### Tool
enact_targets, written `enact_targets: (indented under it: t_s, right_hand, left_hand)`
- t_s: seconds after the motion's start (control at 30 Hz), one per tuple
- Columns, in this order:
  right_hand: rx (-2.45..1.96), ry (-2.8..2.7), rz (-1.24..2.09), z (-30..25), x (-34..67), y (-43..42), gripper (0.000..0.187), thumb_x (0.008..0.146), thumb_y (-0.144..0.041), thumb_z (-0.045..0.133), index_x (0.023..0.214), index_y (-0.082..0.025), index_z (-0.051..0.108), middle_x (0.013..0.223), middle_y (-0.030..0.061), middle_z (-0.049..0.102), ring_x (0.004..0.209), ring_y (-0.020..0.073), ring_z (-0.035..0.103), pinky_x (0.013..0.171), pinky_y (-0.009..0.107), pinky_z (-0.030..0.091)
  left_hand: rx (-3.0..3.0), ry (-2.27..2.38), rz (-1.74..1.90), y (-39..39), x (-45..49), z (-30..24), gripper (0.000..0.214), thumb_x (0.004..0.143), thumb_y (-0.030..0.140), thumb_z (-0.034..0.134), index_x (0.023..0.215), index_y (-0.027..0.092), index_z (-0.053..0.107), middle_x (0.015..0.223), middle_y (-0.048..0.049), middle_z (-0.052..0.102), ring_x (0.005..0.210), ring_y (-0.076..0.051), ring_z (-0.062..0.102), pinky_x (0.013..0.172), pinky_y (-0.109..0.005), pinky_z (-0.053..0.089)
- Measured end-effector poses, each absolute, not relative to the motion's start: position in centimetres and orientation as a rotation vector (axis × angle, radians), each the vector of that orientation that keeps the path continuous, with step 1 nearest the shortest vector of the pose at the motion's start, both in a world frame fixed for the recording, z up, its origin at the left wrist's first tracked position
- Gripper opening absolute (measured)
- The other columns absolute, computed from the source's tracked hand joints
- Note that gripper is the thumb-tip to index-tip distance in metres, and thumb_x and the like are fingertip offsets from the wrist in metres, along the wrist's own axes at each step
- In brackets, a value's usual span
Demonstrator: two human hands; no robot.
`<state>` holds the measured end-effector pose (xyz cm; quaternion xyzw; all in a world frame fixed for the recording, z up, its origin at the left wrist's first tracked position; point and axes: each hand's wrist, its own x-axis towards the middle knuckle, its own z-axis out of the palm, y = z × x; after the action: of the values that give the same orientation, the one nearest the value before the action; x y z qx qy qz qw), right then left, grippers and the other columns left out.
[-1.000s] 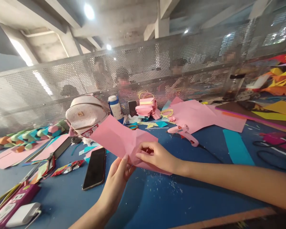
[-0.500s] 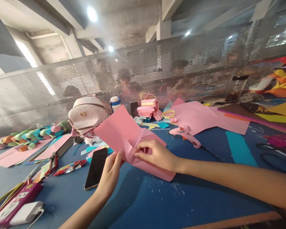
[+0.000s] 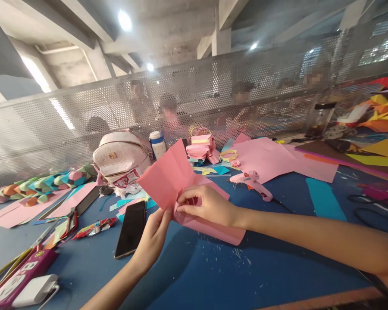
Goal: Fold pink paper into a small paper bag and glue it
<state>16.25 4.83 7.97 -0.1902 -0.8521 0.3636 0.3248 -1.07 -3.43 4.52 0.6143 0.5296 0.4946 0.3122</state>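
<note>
A creased sheet of pink paper [image 3: 168, 176] is held up over the blue table, one half tilted upward and the other sloping down to the right. My left hand [image 3: 157, 230] pinches its lower left edge between thumb and fingers. With thumb and fingertips, my right hand [image 3: 210, 204] grips the paper at the fold near the middle. Left of the paper a black phone [image 3: 131, 230] lies on the table. To its right rests a pink hot glue gun [image 3: 254, 183] with a dark cord.
Behind stand a pale backpack [image 3: 121, 155], a white bottle [image 3: 157, 144] and a folded pink paper piece [image 3: 200, 146]. Large pink sheets [image 3: 265, 155] lie at back right. A purple power strip [image 3: 22, 275] is at front left. A perforated metal screen [image 3: 197, 94] bounds the table, people beyond.
The raised half of the pink paper has shifted right and now shows a bend at its top. My left hand has moved slightly right; my right fingertips have moved slightly left along the fold.
</note>
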Motion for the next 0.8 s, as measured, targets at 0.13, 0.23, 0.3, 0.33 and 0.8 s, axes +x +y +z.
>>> enact_targets:
  t_s: [0.13,0.23,0.3,0.33,0.8]
  right_hand:
    - [-0.455,-2.238,0.952,8.1,16.1,5.1,0.003,0.084,-0.016,0.069,0.083,-0.019,0.069,0.090,0.0000,0.069,0.084,0.0144,0.061,0.076,0.026,0.046]
    - [-0.356,-2.225,0.952,8.1,16.0,5.3,0.005,0.084,-0.013,0.069,0.083,-0.018,0.067,0.092,-0.0002,0.066,0.087,0.0135,0.061,0.078,0.025,0.046]
    - [-0.330,-2.234,0.938,8.2,16.0,5.4,0.006,0.084,-0.013,0.069,0.082,-0.018,0.066,0.091,-0.0001,0.066,0.087,0.0133,0.061,0.078,0.025,0.046]
    - [-0.326,-2.244,0.926,8.2,16.0,5.4,0.007,0.084,-0.013,0.069,0.082,-0.018,0.065,0.092,0.0001,0.066,0.087,0.0135,0.061,0.078,0.025,0.046]
    - [-0.295,-2.317,0.770,8.8,16.3,5.4,0.004,0.084,-0.014,0.067,0.083,-0.018,0.067,0.091,0.0024,0.068,0.087,0.0154,0.060,0.077,0.028,0.047]
  left_hand:
    - [1.629,1.389,1.286,-3.2,-1.2,4.0,0.046,0.096,0.054,0.041,0.081,0.014,0.060,0.074,-0.0003,0.054,0.074,-0.015,0.045,0.067,-0.023,0.040]
    - [1.638,1.388,1.283,-3.1,-1.3,3.6,0.044,0.096,0.053,0.043,0.079,0.015,0.058,0.072,0.0001,0.054,0.072,-0.015,0.046,0.067,-0.023,0.040]
    - [1.648,1.385,1.276,-3.1,-1.3,3.4,0.041,0.095,0.052,0.045,0.081,0.015,0.059,0.074,-0.0001,0.056,0.074,-0.015,0.048,0.069,-0.023,0.041]
    - [1.654,1.381,1.270,-3.1,-1.3,3.4,0.041,0.095,0.051,0.045,0.083,0.015,0.060,0.076,-0.0005,0.057,0.076,-0.016,0.050,0.071,-0.023,0.042]
    - [1.402,1.561,1.146,-3.9,-2.4,2.8,0.038,0.089,0.043,0.053,0.118,0.022,0.066,0.129,-0.0051,0.063,0.130,-0.027,0.048,0.109,-0.033,0.035]
